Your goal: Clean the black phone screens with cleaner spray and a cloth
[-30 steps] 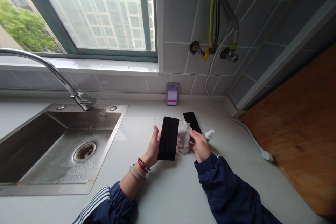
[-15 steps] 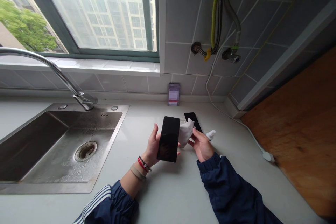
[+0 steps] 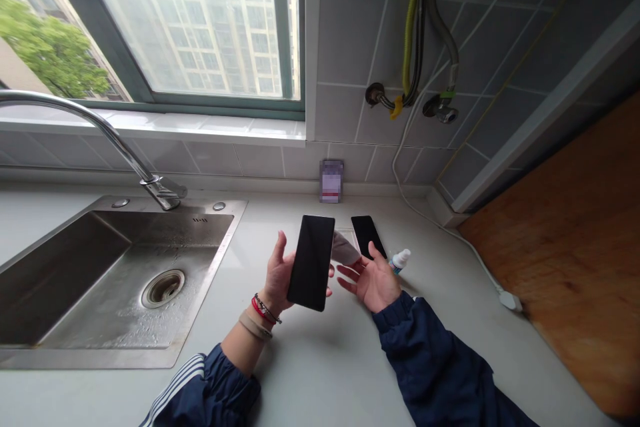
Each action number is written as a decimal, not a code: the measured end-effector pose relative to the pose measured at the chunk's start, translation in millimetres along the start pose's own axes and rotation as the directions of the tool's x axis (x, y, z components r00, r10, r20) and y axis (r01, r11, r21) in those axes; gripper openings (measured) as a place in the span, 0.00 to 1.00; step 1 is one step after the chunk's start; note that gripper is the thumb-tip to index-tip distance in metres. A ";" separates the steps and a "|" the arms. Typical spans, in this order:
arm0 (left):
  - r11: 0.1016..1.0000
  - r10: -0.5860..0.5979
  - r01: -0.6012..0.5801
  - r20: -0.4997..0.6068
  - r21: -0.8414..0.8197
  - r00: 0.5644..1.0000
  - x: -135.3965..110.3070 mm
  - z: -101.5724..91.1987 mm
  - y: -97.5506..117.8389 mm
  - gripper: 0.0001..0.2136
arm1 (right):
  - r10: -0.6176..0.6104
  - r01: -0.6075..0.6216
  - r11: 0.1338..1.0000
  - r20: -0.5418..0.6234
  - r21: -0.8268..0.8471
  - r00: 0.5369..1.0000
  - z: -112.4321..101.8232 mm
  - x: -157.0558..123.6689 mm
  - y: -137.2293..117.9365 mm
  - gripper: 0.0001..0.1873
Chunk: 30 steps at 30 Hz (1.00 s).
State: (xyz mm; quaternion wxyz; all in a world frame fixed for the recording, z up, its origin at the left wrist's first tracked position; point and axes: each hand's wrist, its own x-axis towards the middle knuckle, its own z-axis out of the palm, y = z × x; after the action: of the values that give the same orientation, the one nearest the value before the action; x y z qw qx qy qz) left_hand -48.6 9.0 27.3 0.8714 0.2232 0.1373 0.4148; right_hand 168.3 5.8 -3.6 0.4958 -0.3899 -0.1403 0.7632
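My left hand [image 3: 277,275] grips a black phone [image 3: 311,262] by its edges, screen up and tilted, above the pale counter [image 3: 320,360]. A white cloth [image 3: 344,248] is tucked behind the phone's right edge. My right hand [image 3: 373,280] is palm up just right of the phone, fingers spread toward the cloth, holding nothing that I can see. A second black phone [image 3: 369,236] lies flat on the counter behind my right hand. A small white spray bottle [image 3: 400,259] lies beside it to the right.
A steel sink [image 3: 115,280] with a curved tap [image 3: 100,140] fills the left. A small blurred card [image 3: 331,181] leans on the tiled wall. A white cable [image 3: 450,230] runs to a plug [image 3: 510,300]. A wooden board [image 3: 575,247] is on the right.
My right hand let go of the white cloth and opened palm up. My left hand lifted and tilted the phone slightly left; the cloth now sits mostly hidden behind it.
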 end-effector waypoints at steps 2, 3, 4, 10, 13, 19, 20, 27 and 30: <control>0.999 -0.047 0.047 0.055 -0.002 0.997 -0.3 0.1 -1.5 0.45 | 0.062 -0.062 0.998 -0.011 0.022 0.998 0.6 0.3 1.6 0.26; 0.998 -0.063 0.063 0.078 -0.001 0.995 -0.6 0.3 -2.0 0.45 | 0.062 -0.061 0.998 -0.033 0.021 0.998 0.2 1.1 2.4 0.23; 0.997 -0.075 0.076 0.093 0.001 0.993 -1.0 0.6 -2.2 0.45 | 0.052 -0.051 0.999 -0.059 0.019 0.997 -0.7 2.3 2.9 0.19; 0.999 -0.043 0.043 0.055 0.007 0.998 -1.7 1.7 0.0 0.46 | 0.013 -0.016 1.000 -0.109 -0.023 0.994 -8.9 8.8 -0.9 0.08; 0.999 -0.045 0.044 0.039 0.015 0.998 -1.2 1.2 0.4 0.46 | 0.018 -0.023 0.997 -0.079 -0.067 0.997 -10.8 7.5 -3.5 0.09; 0.999 -0.053 0.053 0.054 0.008 0.997 -1.9 -1.3 -0.1 0.46 | 0.188 -0.166 0.950 0.061 -0.266 0.980 -5.8 -2.7 -1.2 0.18; 0.999 -0.054 0.054 0.059 0.009 0.997 -2.2 -1.4 0.0 0.46 | 0.209 -0.179 0.938 0.074 -0.297 0.975 -4.7 -3.7 -0.1 0.20; 0.994 0.000 0.003 -0.021 0.114 1.000 -4.7 6.8 3.4 0.41 | -0.151 0.149 0.914 0.023 -0.376 0.988 -7.9 4.7 2.0 0.17; 0.989 0.025 -0.018 -0.045 0.149 0.999 -5.1 11.0 5.2 0.40 | -0.428 0.385 0.847 -0.040 -0.367 0.903 -13.6 5.7 -1.4 0.18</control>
State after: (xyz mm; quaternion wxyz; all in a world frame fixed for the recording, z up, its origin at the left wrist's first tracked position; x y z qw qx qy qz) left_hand -50.5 4.9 39.8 0.8442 0.2793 0.1857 0.4181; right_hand 178.0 9.1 -14.2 0.5762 -0.4786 -0.3233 0.5784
